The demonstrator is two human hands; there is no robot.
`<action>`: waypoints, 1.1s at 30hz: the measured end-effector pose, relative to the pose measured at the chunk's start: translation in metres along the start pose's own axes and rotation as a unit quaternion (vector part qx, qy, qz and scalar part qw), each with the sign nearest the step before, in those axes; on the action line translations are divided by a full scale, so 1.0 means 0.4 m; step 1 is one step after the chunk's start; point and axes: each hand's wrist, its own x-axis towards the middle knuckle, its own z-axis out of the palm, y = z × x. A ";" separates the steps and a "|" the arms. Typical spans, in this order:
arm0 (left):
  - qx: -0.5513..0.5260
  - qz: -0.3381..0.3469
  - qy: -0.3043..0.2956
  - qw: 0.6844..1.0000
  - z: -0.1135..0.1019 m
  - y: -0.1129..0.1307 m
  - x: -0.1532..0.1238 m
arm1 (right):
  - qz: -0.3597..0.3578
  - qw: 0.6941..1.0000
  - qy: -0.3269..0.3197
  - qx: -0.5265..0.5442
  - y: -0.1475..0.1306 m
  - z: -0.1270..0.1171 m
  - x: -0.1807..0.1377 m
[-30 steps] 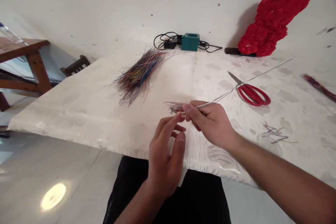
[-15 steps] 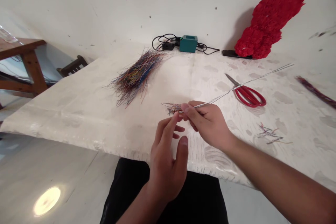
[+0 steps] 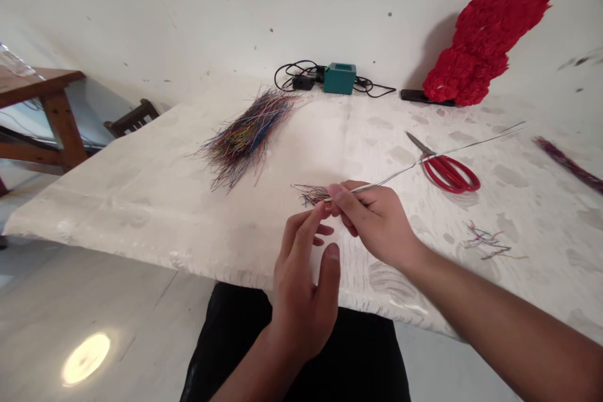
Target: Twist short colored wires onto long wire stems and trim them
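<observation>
Between its thumb and fingers, my right hand (image 3: 372, 217) pinches several long thin pale wires (image 3: 400, 171), which run up to the right across the scissors. A small bunch of short coloured wires (image 3: 311, 195) sticks out to the left of those fingertips; whether it is held or lies on the table I cannot tell. My left hand (image 3: 306, 289) is open, thumb apart, with its index fingertip at the right hand's fingertips. Red-handled scissors (image 3: 450, 173) lie beyond the right hand.
A large bundle of coloured wires (image 3: 252, 132) lies left of centre on the covered table (image 3: 141, 201). Against the wall are a teal box (image 3: 340, 78) with black cables and a red fluffy piece (image 3: 485, 44). Wire scraps (image 3: 490, 242) and a dark red bundle (image 3: 570, 163) lie right.
The far ends of the pale wires have dipped slightly. Both hands keep nearly the same pose, and the whole view has shifted a little.
</observation>
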 end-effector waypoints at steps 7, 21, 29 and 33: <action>0.002 0.031 -0.008 0.999 0.003 -0.006 0.002 | -0.001 1.000 -0.007 -0.003 -0.007 -0.002 -0.001; 0.001 0.026 0.008 1.000 0.002 -0.004 0.005 | -0.010 1.000 -0.017 0.000 -0.006 0.001 -0.002; 0.019 0.051 -0.005 0.999 0.003 -0.011 -0.001 | -0.009 1.000 -0.011 0.002 -0.007 -0.001 -0.002; 0.024 0.047 -0.006 0.999 0.005 -0.014 -0.002 | -0.012 1.000 -0.010 0.002 -0.007 -0.001 -0.003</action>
